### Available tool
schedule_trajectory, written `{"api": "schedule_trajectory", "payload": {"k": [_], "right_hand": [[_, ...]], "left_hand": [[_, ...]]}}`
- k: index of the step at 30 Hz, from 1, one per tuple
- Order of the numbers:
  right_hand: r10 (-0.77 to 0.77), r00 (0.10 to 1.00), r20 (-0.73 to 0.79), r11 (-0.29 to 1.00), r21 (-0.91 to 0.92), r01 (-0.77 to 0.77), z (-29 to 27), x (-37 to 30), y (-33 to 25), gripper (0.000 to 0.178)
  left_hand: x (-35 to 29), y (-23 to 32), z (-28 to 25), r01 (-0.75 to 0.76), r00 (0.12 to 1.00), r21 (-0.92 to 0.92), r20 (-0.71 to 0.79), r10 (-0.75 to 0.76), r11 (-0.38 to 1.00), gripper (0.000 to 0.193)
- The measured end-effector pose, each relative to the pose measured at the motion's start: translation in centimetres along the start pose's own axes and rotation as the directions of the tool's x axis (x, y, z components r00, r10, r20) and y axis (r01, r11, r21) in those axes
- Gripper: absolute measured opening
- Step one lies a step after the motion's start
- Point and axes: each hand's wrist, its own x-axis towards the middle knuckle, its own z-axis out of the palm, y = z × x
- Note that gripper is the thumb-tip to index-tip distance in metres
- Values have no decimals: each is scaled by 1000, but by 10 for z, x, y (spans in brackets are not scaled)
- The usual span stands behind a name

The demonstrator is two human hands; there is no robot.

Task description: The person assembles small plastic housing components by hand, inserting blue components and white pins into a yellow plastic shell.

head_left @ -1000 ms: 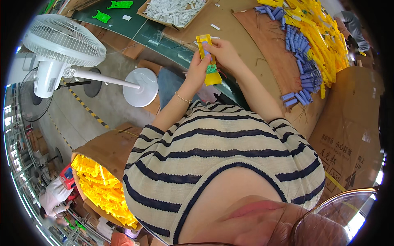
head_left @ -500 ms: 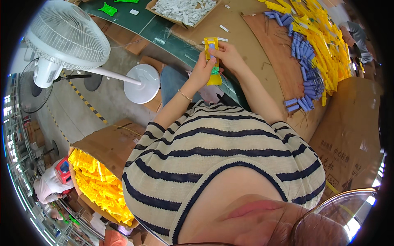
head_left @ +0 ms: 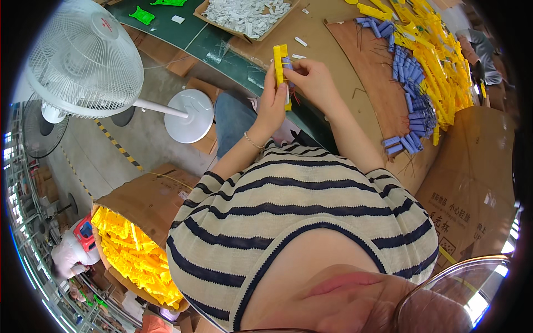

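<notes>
In front of me, over the table's edge, my left hand (head_left: pixel 272 104) grips a long yellow plastic housing (head_left: pixel 278 65), thumb across its lower half. The housing stands turned on its side, its open face toward the right. A blue cylindrical battery (head_left: pixel 287 62) shows at that open face. My right hand (head_left: pixel 315 80) pinches at the battery with thumb and forefinger; the fingers partly hide it. A thin red wire (head_left: pixel 296 99) sticks out below my right fingers.
Blue batteries with wires (head_left: pixel 408 72) and yellow housings (head_left: pixel 444 66) are heaped at the right. A carton of small white parts (head_left: pixel 247 16) sits at the back. Green plastic pieces (head_left: pixel 142 15) lie far left. A white fan (head_left: pixel 89 61) and a carton of yellow parts (head_left: pixel 150 194) stand at left.
The yellow housing has turned from facing me onto its side, open face now to the right. My right hand has shifted slightly right and down its edge.
</notes>
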Motion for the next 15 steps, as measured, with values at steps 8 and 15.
{"api": "schedule_trajectory", "payload": {"k": [8, 15], "right_hand": [[49, 999, 10, 847, 529, -47, -19, -21, -40, 17], [-139, 987, -76, 986, -103, 131, -4, -33, -46, 20]], "left_hand": [[5, 26, 2, -23, 998, -413, -67, -6, 911, 52], [9, 29, 11, -216, 965, -86, -168, 200, 973, 46]]}}
